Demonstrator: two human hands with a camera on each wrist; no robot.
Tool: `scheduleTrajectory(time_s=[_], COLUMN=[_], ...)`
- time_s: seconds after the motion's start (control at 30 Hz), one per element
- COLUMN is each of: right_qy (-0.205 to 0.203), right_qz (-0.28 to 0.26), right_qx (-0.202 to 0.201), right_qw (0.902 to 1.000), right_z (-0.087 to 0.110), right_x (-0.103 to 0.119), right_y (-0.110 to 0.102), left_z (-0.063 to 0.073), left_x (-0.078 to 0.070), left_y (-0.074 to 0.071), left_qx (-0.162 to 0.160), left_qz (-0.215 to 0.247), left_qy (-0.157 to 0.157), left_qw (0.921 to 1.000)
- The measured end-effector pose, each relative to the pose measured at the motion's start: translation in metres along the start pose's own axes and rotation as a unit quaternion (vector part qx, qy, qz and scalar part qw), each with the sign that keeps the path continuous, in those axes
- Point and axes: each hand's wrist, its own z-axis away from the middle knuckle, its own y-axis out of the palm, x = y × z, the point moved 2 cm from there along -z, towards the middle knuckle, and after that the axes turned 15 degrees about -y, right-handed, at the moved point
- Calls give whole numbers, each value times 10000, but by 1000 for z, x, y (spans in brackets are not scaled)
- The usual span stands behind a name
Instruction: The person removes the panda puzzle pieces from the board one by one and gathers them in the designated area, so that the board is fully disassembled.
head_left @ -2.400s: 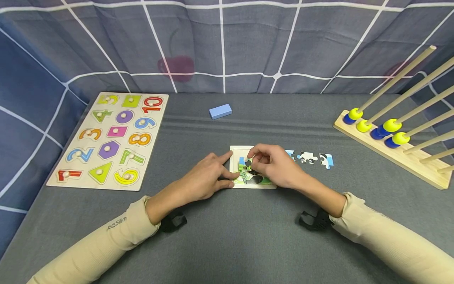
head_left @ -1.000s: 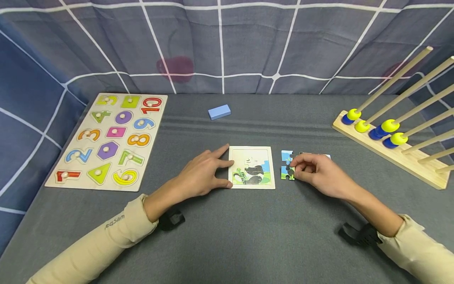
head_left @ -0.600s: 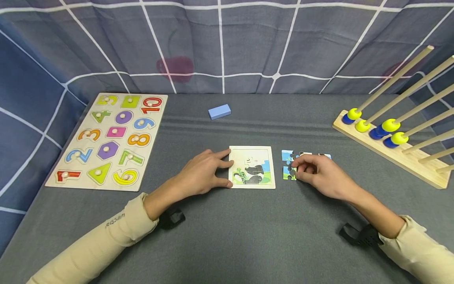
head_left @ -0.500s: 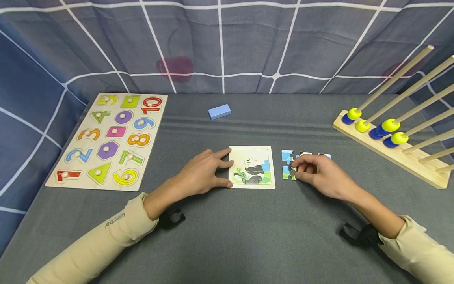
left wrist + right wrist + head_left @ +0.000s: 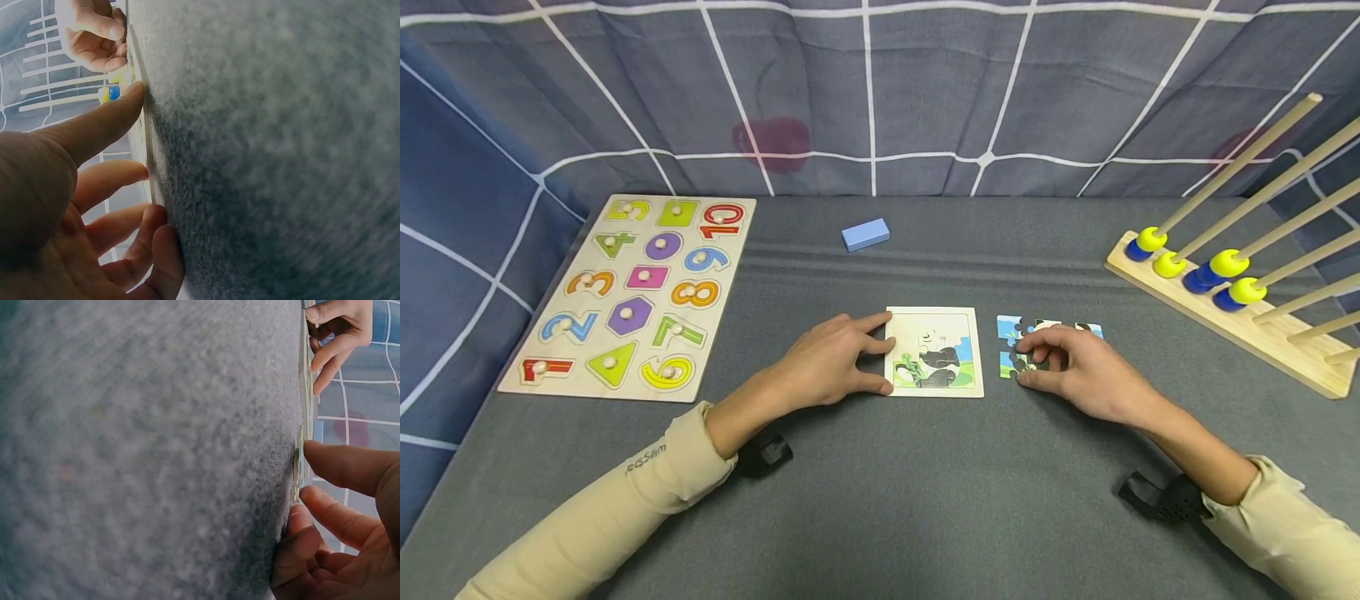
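In the head view, a small wooden puzzle tray [image 5: 933, 310] lies at the centre with part of a panda picture in it. My left hand [image 5: 831, 362] has its fingers spread, with the fingertips and thumb against the tray's left edge. To the right of the tray lie several loose jigsaw pieces, among them a blue one [image 5: 1006, 326] and a green-and-blue one [image 5: 1004, 367]. My right hand [image 5: 1078, 371] holds the green-and-blue piece between thumb and index finger and partly hides the pieces behind it. In the right wrist view, the thumb and index fingertips [image 5: 307, 449] stand right at the flat pieces.
A number-and-shape pegboard [image 5: 625, 292] lies on the left. A blue block [image 5: 866, 235] sits at the back middle. A wooden bead stand [image 5: 1277, 342] with upright rods and yellow and blue beads stands on the right. A gridded curtain [image 5: 925, 100] hangs behind the table.
My right hand has moved from over the tray to the loose pieces at its right. Just now its thumb and index finger have spread around one piece. The left hand stays at the tray's edge.
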Motion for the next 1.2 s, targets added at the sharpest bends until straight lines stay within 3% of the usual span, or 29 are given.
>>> scheduleTrajectory(time_s=[0.33, 0.67, 1.2], right_qy=[-302, -260, -207], right_qz=[224, 174, -380], right_qx=[33, 120, -4], right_qw=[9993, 9994, 9991], right_z=[0, 0, -17], right_x=[0, 2, 14], right_y=[2, 1, -13], left_z=[0, 0, 1], left_x=[-1, -1, -2], left_y=[-1, -1, -1], left_qx=[46, 45, 40], left_qz=[-56, -9, -19], left_qy=[-6, 16, 22], left_qw=[10000, 10000, 10000])
